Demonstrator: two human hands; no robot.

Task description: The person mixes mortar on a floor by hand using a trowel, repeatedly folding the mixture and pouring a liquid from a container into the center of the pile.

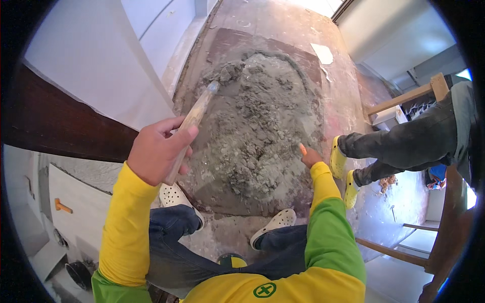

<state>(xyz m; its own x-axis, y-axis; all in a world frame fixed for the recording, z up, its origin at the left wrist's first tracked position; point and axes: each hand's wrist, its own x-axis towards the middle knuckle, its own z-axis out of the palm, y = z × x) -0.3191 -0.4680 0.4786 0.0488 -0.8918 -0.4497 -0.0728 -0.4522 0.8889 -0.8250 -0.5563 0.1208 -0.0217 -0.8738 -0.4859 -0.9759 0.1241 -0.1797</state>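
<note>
My left hand (161, 146) is closed around a pale, worn wooden tool handle (197, 111). The handle slants up to the right, and its far end meets a lump of wet mortar; no blade can be made out. Grey mortar (261, 125) is heaped and spread over a dark board (227, 39) on the floor, coarse and crumbly nearest me. At the heap's right edge, my right hand (312, 157) is curled around a small orange object (302, 149), perhaps a handle end; the rest is hidden.
A person in dark trousers (409, 140) and yellow clogs (337, 157) stands close on the right, beside wooden supports (401, 99). My white clogs (274, 225) are at the board's near edge. A white panel (98, 57) is at left, with an orange-handled item (63, 205) and black bucket (79, 274) lower left.
</note>
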